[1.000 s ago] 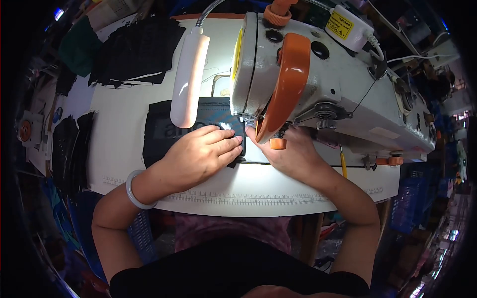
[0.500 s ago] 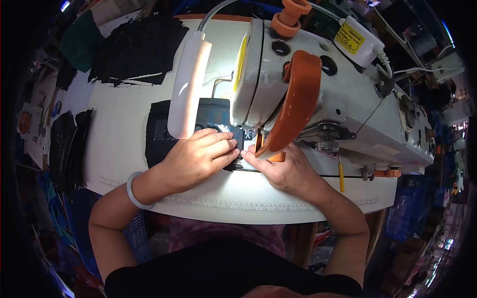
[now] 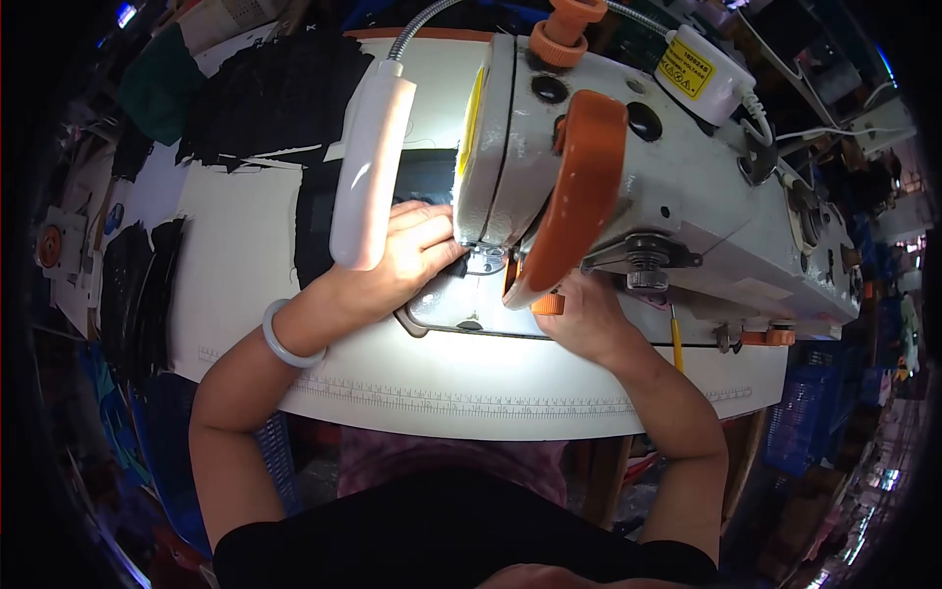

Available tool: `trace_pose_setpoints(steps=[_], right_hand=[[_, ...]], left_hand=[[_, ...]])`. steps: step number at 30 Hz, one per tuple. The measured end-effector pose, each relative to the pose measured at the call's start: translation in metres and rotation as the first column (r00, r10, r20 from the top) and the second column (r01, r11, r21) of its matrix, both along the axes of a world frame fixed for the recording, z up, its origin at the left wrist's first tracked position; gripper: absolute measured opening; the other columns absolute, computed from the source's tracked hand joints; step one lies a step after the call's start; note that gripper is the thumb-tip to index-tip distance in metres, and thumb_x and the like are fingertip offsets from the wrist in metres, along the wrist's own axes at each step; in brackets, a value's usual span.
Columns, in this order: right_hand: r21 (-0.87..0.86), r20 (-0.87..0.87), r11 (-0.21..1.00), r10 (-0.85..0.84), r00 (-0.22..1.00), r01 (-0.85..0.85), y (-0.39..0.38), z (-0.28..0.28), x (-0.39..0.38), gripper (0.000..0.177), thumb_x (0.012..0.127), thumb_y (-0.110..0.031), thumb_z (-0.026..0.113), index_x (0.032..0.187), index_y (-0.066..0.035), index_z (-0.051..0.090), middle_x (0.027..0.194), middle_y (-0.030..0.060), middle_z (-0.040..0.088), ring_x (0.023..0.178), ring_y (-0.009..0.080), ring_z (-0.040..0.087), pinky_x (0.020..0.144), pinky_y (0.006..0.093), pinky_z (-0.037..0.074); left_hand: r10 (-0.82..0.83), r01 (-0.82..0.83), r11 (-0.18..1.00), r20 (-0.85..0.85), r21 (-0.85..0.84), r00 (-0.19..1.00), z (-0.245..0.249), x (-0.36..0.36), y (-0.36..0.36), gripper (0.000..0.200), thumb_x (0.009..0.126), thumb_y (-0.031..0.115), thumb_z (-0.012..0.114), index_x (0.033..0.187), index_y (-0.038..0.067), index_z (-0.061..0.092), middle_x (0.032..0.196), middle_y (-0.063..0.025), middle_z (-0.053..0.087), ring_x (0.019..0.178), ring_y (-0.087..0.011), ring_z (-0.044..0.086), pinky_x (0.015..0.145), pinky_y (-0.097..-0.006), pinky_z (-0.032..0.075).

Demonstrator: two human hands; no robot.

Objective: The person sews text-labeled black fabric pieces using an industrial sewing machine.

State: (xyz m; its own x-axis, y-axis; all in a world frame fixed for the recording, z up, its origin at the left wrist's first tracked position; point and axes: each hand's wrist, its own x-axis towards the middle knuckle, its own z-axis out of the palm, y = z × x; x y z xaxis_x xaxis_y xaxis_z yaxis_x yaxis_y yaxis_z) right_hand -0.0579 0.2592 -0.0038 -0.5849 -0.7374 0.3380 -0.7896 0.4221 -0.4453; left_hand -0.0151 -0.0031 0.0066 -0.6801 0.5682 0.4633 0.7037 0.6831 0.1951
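Under the white and orange sewing machine (image 3: pixel 677 182) lies a dark fabric piece (image 3: pixel 429 169), left of and behind the presser foot (image 3: pixel 484 259). My left hand (image 3: pixel 400 257) lies on the near part of this fabric, fingers stretched toward the foot, partly covered by the lamp. My right hand (image 3: pixel 589 322) is right of the needle area, beside an orange knob (image 3: pixel 548 303). Its fingers are mostly hidden behind the knob and the orange lever (image 3: pixel 595 177). A bare metal needle plate (image 3: pixel 442 309) shows in front of the foot.
A lit white lamp (image 3: pixel 371 172) hangs over the left hand. Black fabric pieces (image 3: pixel 260 98) lie at the back left, with more dark strips (image 3: pixel 142 294) at the left edge. A yellow-handled tool (image 3: pixel 677 339) is at the right, and a printed ruler (image 3: pixel 471 401) runs along the front.
The fabric and my left hand have shifted away from me, uncovering the needle plate. My right hand has drawn right, away from the left fingertips and behind the knob.
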Motion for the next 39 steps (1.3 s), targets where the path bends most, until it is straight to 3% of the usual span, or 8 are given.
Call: trace_pose_setpoints(steps=[10, 14, 18, 22, 26, 34, 39], right_hand=[[0.119, -0.074, 0.991, -0.048, 0.996, 0.057, -0.001, -0.001, 0.001, 0.046, 0.077, -0.018, 0.078, 0.119, -0.006, 0.066, 0.109, 0.0204, 0.068, 0.105, 0.0365, 0.067, 0.096, 0.0457, 0.050], [0.167, -0.075, 0.984, -0.044, 0.996, 0.056, 0.002, -0.004, 0.002, 0.044, 0.076, -0.017, 0.079, 0.118, -0.006, 0.067, 0.106, 0.0199, 0.069, 0.100, 0.0372, 0.068, 0.092, 0.0456, 0.053], [0.064, -0.109, 0.998, -0.021, 0.994, 0.028, -0.001, -0.007, -0.001, 0.038, 0.080, -0.013, 0.077, 0.116, -0.005, 0.068, 0.102, 0.0181, 0.070, 0.095, 0.0376, 0.070, 0.085, 0.0437, 0.056], [-0.029, 0.016, 0.999, 0.025, 1.000, -0.024, -0.004, -0.011, 0.000, 0.032, 0.084, -0.009, 0.075, 0.115, -0.005, 0.069, 0.101, 0.0168, 0.072, 0.092, 0.0369, 0.071, 0.081, 0.0405, 0.057], [-0.044, 0.092, 0.999, -0.012, 0.996, 0.016, -0.003, -0.014, 0.002, 0.028, 0.087, -0.005, 0.073, 0.114, -0.005, 0.070, 0.103, 0.0165, 0.072, 0.094, 0.0349, 0.072, 0.081, 0.0385, 0.056], [-0.082, 0.005, 0.996, 0.019, 1.000, -0.018, -0.003, -0.010, 0.004, 0.029, 0.086, -0.004, 0.073, 0.115, -0.005, 0.071, 0.106, 0.0153, 0.072, 0.094, 0.0339, 0.071, 0.083, 0.0399, 0.055], [-0.014, -0.016, 0.999, 0.038, 0.999, -0.038, -0.007, -0.001, 0.008, 0.037, 0.084, -0.001, 0.073, 0.119, -0.012, 0.073, 0.108, 0.0125, 0.070, 0.096, 0.0315, 0.068, 0.086, 0.0398, 0.054]], left_hand=[[0.074, -0.074, 0.997, 0.000, -0.025, 0.997, 0.003, 0.001, 0.004, 0.026, 0.085, 0.012, 0.069, 0.108, 0.001, 0.073, 0.113, -0.0115, 0.067, 0.110, -0.0275, 0.064, 0.099, -0.0410, 0.050], [0.137, -0.133, 0.987, 0.041, -0.090, 0.990, 0.015, 0.013, 0.007, 0.026, 0.085, 0.013, 0.070, 0.108, 0.001, 0.073, 0.114, -0.0117, 0.066, 0.110, -0.0276, 0.063, 0.100, -0.0414, 0.049], [0.195, -0.176, 0.973, 0.120, -0.147, 0.974, 0.031, 0.026, 0.005, 0.026, 0.086, 0.014, 0.071, 0.108, 0.001, 0.073, 0.115, -0.0118, 0.065, 0.110, -0.0277, 0.062, 0.101, -0.0418, 0.049], [0.053, -0.048, 0.999, 0.270, -0.024, 0.962, 0.013, 0.021, -0.013, 0.026, 0.088, 0.016, 0.072, 0.111, 0.004, 0.073, 0.117, -0.0116, 0.064, 0.111, -0.0279, 0.061, 0.103, -0.0420, 0.047], [0.004, -0.025, 0.997, 0.289, 0.068, 0.957, 0.000, 0.015, -0.019, 0.026, 0.089, 0.016, 0.072, 0.114, 0.006, 0.073, 0.120, -0.0111, 0.064, 0.112, -0.0296, 0.060, 0.102, -0.0411, 0.048], [0.032, -0.063, 0.995, 0.363, 0.075, 0.931, 0.003, 0.026, -0.009, 0.031, 0.090, 0.017, 0.071, 0.118, 0.003, 0.069, 0.127, -0.0142, 0.062, 0.123, -0.0333, 0.057, 0.108, -0.0473, 0.044], [0.083, -0.129, 0.987, 0.393, 0.091, 0.916, 0.004, 0.041, 0.001, 0.039, 0.090, 0.018, 0.072, 0.122, -0.002, 0.064, 0.134, -0.0201, 0.057, 0.130, -0.0364, 0.052, 0.110, -0.0534, 0.041]])
